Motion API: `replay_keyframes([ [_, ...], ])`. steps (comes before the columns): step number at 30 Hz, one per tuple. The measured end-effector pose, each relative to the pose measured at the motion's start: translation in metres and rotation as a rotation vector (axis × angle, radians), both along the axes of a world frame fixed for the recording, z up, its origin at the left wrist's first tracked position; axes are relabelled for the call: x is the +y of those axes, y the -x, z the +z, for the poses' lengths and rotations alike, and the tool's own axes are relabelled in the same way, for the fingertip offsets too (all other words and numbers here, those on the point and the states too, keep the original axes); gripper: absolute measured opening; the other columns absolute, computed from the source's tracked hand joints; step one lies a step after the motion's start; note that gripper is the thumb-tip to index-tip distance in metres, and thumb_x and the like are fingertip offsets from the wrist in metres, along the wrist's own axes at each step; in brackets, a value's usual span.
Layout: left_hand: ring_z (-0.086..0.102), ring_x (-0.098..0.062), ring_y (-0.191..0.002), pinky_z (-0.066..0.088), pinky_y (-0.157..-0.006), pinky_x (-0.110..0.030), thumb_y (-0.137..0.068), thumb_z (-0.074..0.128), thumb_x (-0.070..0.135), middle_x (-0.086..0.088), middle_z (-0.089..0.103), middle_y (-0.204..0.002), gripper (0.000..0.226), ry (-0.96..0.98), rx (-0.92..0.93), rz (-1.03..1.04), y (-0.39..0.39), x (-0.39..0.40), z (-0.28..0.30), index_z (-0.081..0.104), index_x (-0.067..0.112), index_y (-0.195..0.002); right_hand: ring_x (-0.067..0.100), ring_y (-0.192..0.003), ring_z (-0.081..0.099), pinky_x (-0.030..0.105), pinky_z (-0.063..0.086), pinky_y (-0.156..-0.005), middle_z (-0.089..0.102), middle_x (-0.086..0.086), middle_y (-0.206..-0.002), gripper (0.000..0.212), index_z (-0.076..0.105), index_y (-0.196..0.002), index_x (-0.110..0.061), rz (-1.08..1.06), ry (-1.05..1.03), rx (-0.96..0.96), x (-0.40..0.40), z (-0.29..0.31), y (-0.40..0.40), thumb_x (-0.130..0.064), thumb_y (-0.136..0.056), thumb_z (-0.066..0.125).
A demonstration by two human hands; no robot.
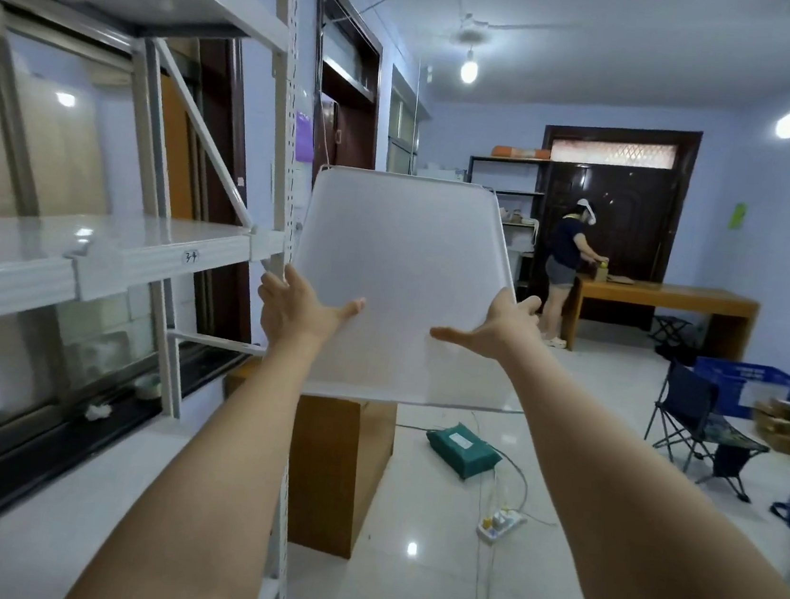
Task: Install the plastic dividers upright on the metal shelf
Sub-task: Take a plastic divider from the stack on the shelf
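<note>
A frosted white plastic divider [401, 270] with a thin white rim is held up in front of me, to the right of the metal shelf's end. My left hand [294, 309] grips its left edge and my right hand [494, 329] grips its right edge, thumbs across the near face. The white metal shelf [89, 257] stands at my left, its middle level at about hand height and its perforated corner post [286, 136] just left of the divider.
A brown cardboard box [337, 471] stands on the floor below the divider. A green packet [462, 447], cables and a power strip [500, 523] lie on the tiles. A folding chair [701, 426], blue crate and another person at a wooden table [662, 297] are further right.
</note>
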State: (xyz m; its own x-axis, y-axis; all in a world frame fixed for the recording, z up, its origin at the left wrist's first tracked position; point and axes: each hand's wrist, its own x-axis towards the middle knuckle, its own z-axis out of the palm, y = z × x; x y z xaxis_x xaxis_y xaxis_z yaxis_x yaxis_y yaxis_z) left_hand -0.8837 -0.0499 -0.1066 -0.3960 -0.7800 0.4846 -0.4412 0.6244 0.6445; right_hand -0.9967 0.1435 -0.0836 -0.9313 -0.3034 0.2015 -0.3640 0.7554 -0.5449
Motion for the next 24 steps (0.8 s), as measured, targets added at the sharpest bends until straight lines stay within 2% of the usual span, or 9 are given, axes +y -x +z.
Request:
replay_keyframes([
  [10,0.03,-0.038,-0.136,0.046,-0.097,-0.049,-0.066,0.068,0.071,-0.024,0.026,-0.148,0.113,0.018,0.06,0.111,0.105,-0.016,0.006,0.024,0.005,-0.147,0.036,-0.127,0.036,0.043,0.042,-0.096,0.022,0.019,-0.141,0.111,0.028,-0.135,-0.007,0.093,-0.001,0.076,-0.028,0.023,0.121,-0.067,-0.057,0.078],
  [13,0.032,-0.038,-0.133,0.048,-0.095,-0.048,-0.064,0.069,0.071,-0.024,0.028,-0.145,0.114,0.034,0.063,0.166,0.114,-0.028,0.007,0.025,0.005,-0.146,0.036,-0.129,0.034,0.044,0.039,-0.1,0.025,0.019,-0.139,0.108,0.03,-0.132,-0.006,0.136,0.024,0.07,-0.046,0.018,0.139,-0.066,-0.057,0.079],
  [17,0.036,-0.034,-0.125,0.046,-0.086,-0.042,-0.067,0.072,0.065,-0.02,0.035,-0.136,0.107,0.07,0.056,0.22,0.12,-0.048,0.01,0.027,0.005,-0.144,0.036,-0.131,0.031,0.046,0.038,-0.104,0.024,0.019,-0.139,0.115,0.026,-0.138,-0.007,0.178,0.056,0.042,-0.077,0.007,0.156,-0.068,-0.056,0.078],
  [21,0.037,-0.034,-0.124,0.045,-0.088,-0.042,-0.068,0.072,0.063,-0.021,0.034,-0.136,0.111,0.087,0.078,0.245,0.131,-0.076,0.01,0.02,0.004,-0.147,0.037,-0.133,0.029,0.047,0.037,-0.107,0.023,0.019,-0.141,0.123,0.018,-0.144,-0.008,0.208,0.106,0.027,-0.111,0.0,0.172,-0.066,-0.054,0.08],
  [24,0.04,-0.034,-0.119,0.046,-0.085,-0.041,-0.069,0.072,0.062,-0.021,0.036,-0.133,0.11,0.127,0.101,0.259,0.142,-0.099,0.007,0.022,0.002,-0.147,0.037,-0.136,0.027,0.045,0.034,-0.107,0.022,0.019,-0.143,0.125,0.016,-0.145,-0.008,0.224,0.103,0.03,-0.138,-0.001,0.188,-0.066,-0.055,0.08],
])
